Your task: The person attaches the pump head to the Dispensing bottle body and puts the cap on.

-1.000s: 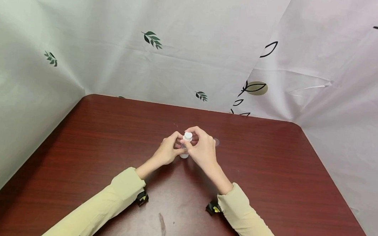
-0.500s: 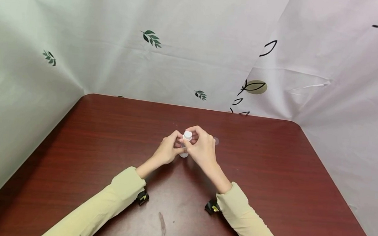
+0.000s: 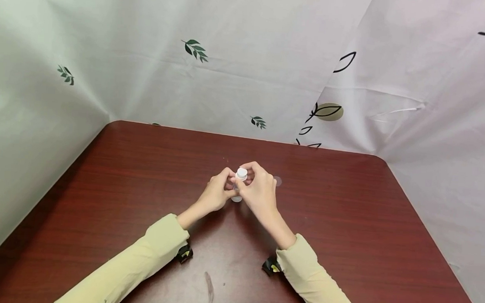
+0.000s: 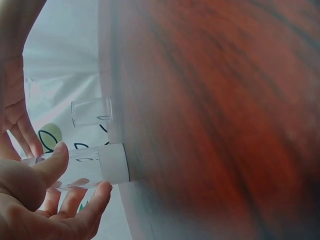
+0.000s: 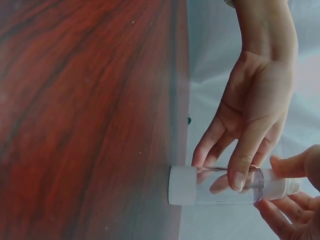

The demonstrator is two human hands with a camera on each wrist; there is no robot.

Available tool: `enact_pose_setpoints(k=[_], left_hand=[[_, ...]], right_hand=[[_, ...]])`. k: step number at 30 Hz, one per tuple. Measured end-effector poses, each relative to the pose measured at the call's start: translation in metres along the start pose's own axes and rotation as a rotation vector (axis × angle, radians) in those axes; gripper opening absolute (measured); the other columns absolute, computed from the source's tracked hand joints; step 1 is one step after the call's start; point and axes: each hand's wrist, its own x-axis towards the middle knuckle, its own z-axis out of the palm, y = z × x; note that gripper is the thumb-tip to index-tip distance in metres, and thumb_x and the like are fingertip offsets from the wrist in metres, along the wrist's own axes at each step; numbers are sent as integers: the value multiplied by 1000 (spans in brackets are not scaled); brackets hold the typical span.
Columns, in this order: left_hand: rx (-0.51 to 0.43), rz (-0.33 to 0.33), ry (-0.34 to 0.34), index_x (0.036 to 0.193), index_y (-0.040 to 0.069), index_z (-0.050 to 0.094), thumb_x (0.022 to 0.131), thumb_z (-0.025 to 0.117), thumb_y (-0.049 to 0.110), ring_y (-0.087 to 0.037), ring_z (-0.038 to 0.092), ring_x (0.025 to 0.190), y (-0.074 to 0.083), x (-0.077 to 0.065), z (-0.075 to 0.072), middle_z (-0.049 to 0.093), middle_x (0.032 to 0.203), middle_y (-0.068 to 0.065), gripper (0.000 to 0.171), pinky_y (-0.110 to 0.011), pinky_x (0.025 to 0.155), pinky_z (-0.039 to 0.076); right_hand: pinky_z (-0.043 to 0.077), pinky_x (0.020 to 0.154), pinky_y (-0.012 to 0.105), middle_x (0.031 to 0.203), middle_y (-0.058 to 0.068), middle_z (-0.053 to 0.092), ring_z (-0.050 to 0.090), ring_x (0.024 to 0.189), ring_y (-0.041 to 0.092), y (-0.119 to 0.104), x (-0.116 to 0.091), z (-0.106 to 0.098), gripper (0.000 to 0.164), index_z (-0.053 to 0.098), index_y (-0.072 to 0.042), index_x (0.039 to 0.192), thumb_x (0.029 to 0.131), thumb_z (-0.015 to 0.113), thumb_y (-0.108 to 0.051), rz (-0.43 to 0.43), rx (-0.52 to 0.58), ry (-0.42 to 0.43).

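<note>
A clear bottle [image 5: 220, 195] with a white base [image 5: 182, 186] and a white pump top [image 3: 242, 173] stands upright at the middle of the table. My left hand [image 3: 214, 192] grips its clear body, thumb on one side and fingers on the other. Higher up, my right hand [image 3: 262, 193] pinches the white collar below the pump head between thumb and fingers. In the right wrist view, a thin dip tube shows inside the body. A clear, cup-shaped cap [image 4: 92, 112] stands beyond the bottle, partly behind my right hand in the head view.
The dark red wooden table [image 3: 163, 165] has rounded far corners. White curtains [image 3: 229, 86] with leaf prints hang close around its back and sides. A dark smear [image 3: 209, 290] marks the tabletop near the front.
</note>
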Motion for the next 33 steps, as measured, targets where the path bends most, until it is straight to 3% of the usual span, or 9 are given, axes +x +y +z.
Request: enact_pose_setpoints(k=[19,33], left_hand=[[-13,13,-6,103,2,53,81,74,7,-27,69,89,-4,0,-1,69,97,-16,31,-37,78,56],[-36,36,-57,103,-1,53,82,73,4,-29,69,92,0,1,-5,67,103,-18,30,-35,79,57]], right_hand=[[52,69,33,78,4,72,68,68,16,-2,-1,1,27,66,-10,94,75,82,-20,-16,-26,-26],[56,63,27,80,5,72,67,68,13,-1,0,-2,27,64,-8,96,76,81,-15,-52,-37,-45]])
